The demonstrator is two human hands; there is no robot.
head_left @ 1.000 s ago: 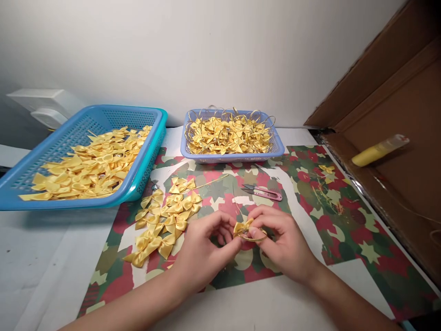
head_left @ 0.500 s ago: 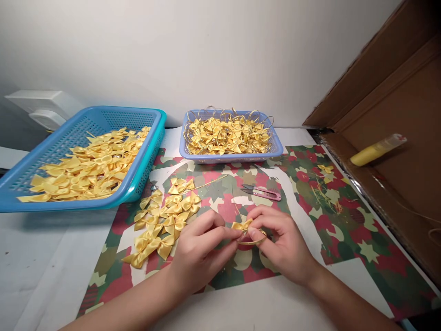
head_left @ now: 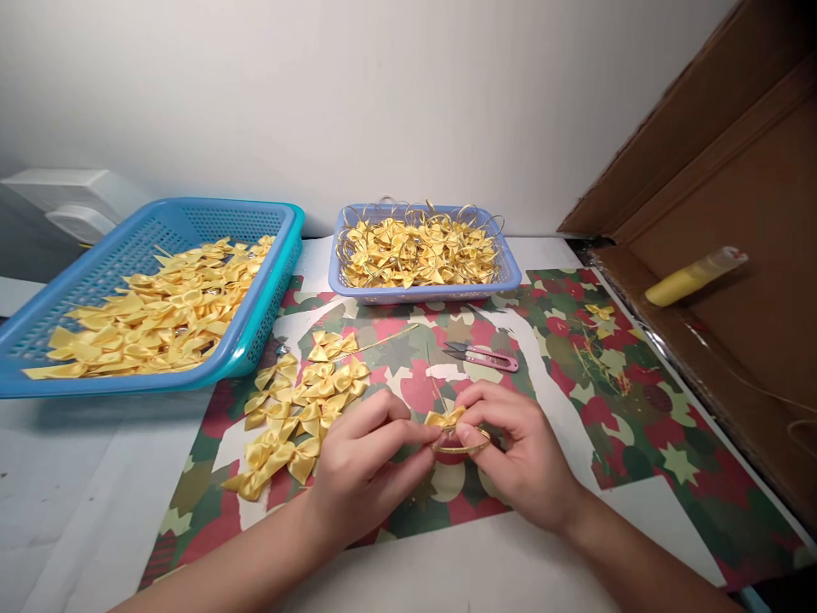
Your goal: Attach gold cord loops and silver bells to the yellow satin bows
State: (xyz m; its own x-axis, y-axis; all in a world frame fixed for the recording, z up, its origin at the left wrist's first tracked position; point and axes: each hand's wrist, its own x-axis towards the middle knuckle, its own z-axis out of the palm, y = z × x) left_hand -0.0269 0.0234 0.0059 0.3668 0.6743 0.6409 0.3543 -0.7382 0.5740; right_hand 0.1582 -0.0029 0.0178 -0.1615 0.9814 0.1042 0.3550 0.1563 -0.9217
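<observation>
Between my two hands, low in the middle of the head view, is a yellow satin bow [head_left: 445, 418] with a gold cord loop [head_left: 460, 449] below it. My right hand [head_left: 520, 451] pinches the bow and the loop's right side between thumb and fingers. The fingertips of my left hand [head_left: 376, 464] are pressed together at the loop's left end, under the bow; what exactly they grip is too small to tell. Several yellow bows [head_left: 306, 409] lie on the patterned sheet beside my left hand. Pink-handled thread snips [head_left: 483, 356] rest beyond my right hand.
A blue basket [head_left: 210, 372] of bows stands at the left, nested in a teal one. Farther back, a lilac basket [head_left: 425, 294] holds bows with gold loops. Cardboard [head_left: 721, 187] with a yellow tube [head_left: 693, 277] borders the right.
The whole view has shifted slightly. Both hands keep hold around the bow and loop, with my left fingertips slightly farther from my right thumb.
</observation>
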